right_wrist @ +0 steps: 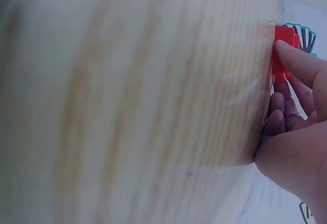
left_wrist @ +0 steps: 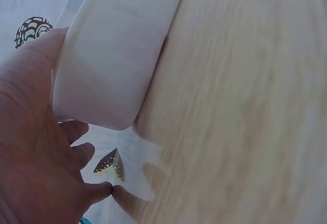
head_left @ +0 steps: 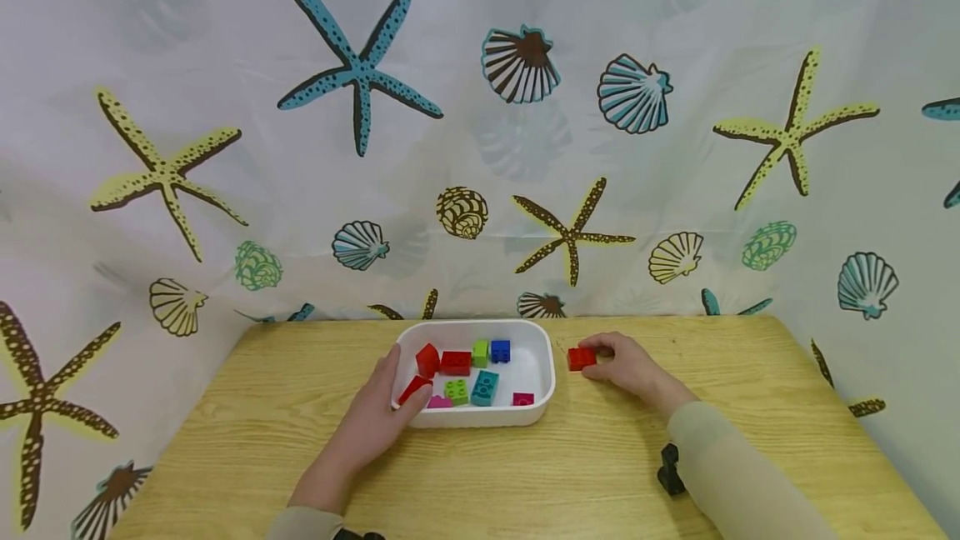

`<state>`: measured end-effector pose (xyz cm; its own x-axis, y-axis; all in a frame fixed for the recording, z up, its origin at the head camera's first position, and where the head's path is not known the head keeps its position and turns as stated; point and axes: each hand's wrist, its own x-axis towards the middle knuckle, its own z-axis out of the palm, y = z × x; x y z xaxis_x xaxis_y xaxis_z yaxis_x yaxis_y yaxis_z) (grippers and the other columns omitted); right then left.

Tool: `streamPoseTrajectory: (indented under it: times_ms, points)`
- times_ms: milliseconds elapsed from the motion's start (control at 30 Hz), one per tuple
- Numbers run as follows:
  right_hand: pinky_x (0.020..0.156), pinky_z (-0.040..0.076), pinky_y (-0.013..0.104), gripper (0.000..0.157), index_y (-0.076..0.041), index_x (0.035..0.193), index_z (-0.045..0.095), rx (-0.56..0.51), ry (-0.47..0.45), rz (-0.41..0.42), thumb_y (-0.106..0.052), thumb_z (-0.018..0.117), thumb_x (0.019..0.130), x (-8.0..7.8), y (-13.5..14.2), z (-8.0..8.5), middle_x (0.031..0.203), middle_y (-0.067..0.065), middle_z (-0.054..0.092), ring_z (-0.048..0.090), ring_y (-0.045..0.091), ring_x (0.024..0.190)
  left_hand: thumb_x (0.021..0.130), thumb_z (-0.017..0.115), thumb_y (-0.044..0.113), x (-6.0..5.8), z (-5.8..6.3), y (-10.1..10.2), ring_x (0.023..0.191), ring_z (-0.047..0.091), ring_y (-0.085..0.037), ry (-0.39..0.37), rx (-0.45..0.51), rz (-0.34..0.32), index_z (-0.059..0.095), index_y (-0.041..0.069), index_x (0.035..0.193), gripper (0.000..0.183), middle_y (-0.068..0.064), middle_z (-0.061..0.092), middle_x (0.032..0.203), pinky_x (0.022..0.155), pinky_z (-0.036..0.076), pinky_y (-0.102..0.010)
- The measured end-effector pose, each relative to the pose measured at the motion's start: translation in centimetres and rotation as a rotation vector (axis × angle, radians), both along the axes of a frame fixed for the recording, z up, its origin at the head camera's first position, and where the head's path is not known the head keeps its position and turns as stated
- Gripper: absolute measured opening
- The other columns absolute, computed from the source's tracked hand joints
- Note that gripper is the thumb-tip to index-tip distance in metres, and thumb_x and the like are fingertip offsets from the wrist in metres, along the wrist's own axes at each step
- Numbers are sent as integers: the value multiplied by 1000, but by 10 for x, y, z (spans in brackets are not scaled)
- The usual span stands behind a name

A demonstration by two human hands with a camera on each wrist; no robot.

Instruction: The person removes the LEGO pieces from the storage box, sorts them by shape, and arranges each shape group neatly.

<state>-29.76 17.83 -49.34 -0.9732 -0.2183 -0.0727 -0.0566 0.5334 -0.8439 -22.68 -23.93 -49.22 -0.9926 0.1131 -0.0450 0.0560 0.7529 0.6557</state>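
Note:
A white plastic tray (head_left: 480, 417) sits on the wooden table with several toy building blocks inside. At its left end my left hand (head_left: 371, 415) holds it, thumb at the near rim and fingers along the left wall. The left wrist view shows the tray's outer wall (left_wrist: 110, 55) beside that hand (left_wrist: 38, 132). To the right of the tray, a red building block (head_left: 581, 358) is on the table, and my right hand (head_left: 630, 369) pinches it by its right end. In the right wrist view, the thumb lies against the red block (right_wrist: 282, 63).
Inside the tray are red blocks (head_left: 455, 363), green blocks (head_left: 456, 392), a blue block (head_left: 500, 351), a teal block (head_left: 485, 388) and pink pieces (head_left: 522, 399). A curtain (head_left: 480, 148) printed with starfish and shells hangs behind the wooden table (head_left: 525, 482).

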Motion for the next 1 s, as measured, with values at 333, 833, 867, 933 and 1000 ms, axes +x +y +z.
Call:
streamPoseTrajectory:
  times_ms: [333,833,867,933,1000]
  points:
    - [120,43,57,60,0,153,61,-22,-28,-5,-10,84,99,4,7,0,149,23,60,54,40,134,106,67,59,2,1,4,167,9,-49,-3,27,-9,3,15,179,107,-19,10,184,124,26,-75]
    - [124,38,64,67,2,163,48,91,244,-18,-17,76,106,11,-28,42,157,25,57,48,48,149,107,67,56,3,3,1,167,8,-49,0,17,-6,3,13,179,105,-20,11,184,128,4,-75]
    - [124,38,64,67,1,163,48,85,261,-13,-17,77,106,12,-35,45,157,25,57,48,48,150,108,67,55,3,4,1,167,7,-49,1,16,-7,3,13,179,105,-20,12,183,129,2,-74]
    - [126,37,63,66,1,163,49,75,287,5,-16,77,106,14,-47,51,159,23,57,47,46,152,108,66,55,3,4,1,168,6,-49,0,16,-9,3,13,179,104,-20,11,184,129,1,-73]
    - [127,35,63,66,-2,164,49,77,307,30,-16,77,106,15,-59,56,161,21,56,45,45,154,108,66,55,3,5,1,168,6,-49,-1,15,-7,3,12,179,104,-20,11,184,130,1,-73]
